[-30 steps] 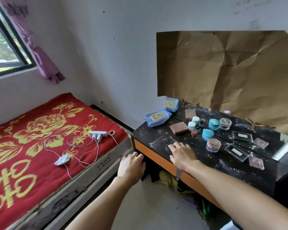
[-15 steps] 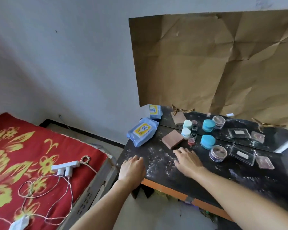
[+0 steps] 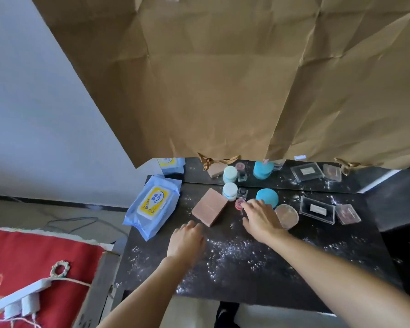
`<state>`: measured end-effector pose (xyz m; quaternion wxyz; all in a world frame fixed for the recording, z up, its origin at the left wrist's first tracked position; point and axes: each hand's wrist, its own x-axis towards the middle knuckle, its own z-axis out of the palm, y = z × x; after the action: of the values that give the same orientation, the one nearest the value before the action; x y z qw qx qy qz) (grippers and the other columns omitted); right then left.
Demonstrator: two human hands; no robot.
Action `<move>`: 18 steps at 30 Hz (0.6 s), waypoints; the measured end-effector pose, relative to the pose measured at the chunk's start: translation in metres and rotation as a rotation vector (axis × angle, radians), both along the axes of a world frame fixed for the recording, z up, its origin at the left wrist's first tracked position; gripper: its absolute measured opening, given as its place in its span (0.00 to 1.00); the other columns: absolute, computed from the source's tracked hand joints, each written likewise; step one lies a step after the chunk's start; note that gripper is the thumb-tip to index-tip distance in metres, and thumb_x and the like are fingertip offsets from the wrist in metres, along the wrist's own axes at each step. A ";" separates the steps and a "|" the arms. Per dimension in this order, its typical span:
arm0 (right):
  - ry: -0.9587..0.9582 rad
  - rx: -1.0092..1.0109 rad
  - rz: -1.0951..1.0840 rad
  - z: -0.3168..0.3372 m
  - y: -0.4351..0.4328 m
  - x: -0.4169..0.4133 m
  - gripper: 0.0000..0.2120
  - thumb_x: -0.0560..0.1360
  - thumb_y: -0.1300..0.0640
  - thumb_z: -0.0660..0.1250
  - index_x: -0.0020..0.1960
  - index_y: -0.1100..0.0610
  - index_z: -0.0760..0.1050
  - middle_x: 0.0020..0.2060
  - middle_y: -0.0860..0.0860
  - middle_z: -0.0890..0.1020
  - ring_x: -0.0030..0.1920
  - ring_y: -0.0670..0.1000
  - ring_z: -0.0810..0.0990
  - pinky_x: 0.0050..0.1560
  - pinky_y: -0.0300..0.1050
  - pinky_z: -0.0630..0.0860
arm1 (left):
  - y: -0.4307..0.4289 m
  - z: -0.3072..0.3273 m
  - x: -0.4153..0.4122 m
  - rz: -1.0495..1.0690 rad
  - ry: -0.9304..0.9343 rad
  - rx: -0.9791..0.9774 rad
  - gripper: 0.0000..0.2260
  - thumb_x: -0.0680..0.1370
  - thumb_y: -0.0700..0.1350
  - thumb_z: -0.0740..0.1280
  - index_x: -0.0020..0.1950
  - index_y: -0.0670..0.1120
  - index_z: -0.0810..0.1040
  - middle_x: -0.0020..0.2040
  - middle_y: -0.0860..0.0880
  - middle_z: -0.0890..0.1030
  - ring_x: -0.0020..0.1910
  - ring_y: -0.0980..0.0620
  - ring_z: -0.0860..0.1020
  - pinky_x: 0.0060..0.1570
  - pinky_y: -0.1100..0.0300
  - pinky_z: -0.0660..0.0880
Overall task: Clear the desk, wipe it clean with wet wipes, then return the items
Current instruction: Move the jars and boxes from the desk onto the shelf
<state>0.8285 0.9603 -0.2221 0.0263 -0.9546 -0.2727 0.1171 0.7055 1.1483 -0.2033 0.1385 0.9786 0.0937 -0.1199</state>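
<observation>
Desk [image 3: 317, 268]: black top, dusted with white specks, most of them near the front middle. Nothing is lifted off it.

Wet wipes pack [image 3: 152, 204]: blue, lies flat at the far-left corner, label up, untouched.

Left hand [image 3: 186, 241]: palm down over the desk, fingers relaxed and holding nothing. Its fingertips are just near of the pink box [image 3: 210, 207]; can't tell if they touch it.

Right hand [image 3: 260, 217]: palm down with fingers stretched forward, not closed on anything. Its fingertips reach the small red pot [image 3: 238, 203], and the hand lies between the teal jar [image 3: 267, 197] and the clear round compact [image 3: 287, 216].

Far of the box: white jar [image 3: 230, 191] and small dark bottle [image 3: 242, 192], side by side.

Right side: clear rectangular case [image 3: 317, 209], then a small pink case [image 3: 347, 214] just beside it.

Mirror strip [image 3: 194, 169] along the far edge doubles the items; brown paper [image 3: 223, 79] covers the area above it.

Near left: red bed cover [image 3: 45, 252] with a white plug adapter [image 3: 17, 297] on it.
</observation>
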 end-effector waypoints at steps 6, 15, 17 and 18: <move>-0.073 -0.092 -0.067 -0.024 0.002 0.067 0.21 0.66 0.55 0.71 0.58 0.54 0.75 0.60 0.55 0.76 0.62 0.58 0.72 0.59 0.55 0.69 | 0.001 -0.021 0.071 -0.020 0.045 -0.039 0.13 0.78 0.49 0.59 0.61 0.48 0.73 0.60 0.48 0.74 0.58 0.46 0.73 0.54 0.53 0.70; 0.026 0.007 -0.208 -0.057 -0.031 0.077 0.27 0.67 0.54 0.71 0.65 0.51 0.70 0.62 0.52 0.73 0.59 0.57 0.71 0.50 0.54 0.76 | -0.029 -0.050 0.168 -0.253 0.013 0.066 0.24 0.76 0.48 0.59 0.72 0.51 0.59 0.68 0.43 0.65 0.63 0.43 0.67 0.61 0.50 0.65; 0.035 0.041 -0.211 -0.060 -0.033 0.078 0.28 0.66 0.55 0.73 0.65 0.51 0.70 0.60 0.52 0.74 0.58 0.57 0.71 0.48 0.53 0.78 | -0.035 -0.059 0.175 -0.269 0.041 0.098 0.27 0.76 0.48 0.60 0.74 0.53 0.56 0.71 0.41 0.61 0.65 0.42 0.67 0.61 0.50 0.65; 0.039 0.047 -0.209 -0.061 -0.034 0.079 0.29 0.65 0.55 0.73 0.65 0.52 0.70 0.59 0.52 0.74 0.57 0.57 0.72 0.47 0.53 0.78 | -0.037 -0.061 0.176 -0.259 0.048 0.116 0.27 0.76 0.47 0.60 0.74 0.54 0.56 0.72 0.40 0.60 0.64 0.42 0.68 0.60 0.50 0.66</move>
<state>0.9073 0.9262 -0.2831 0.0662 -0.9745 -0.1738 0.1257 0.8811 1.1115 -0.2647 0.0629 0.9857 -0.0235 -0.1544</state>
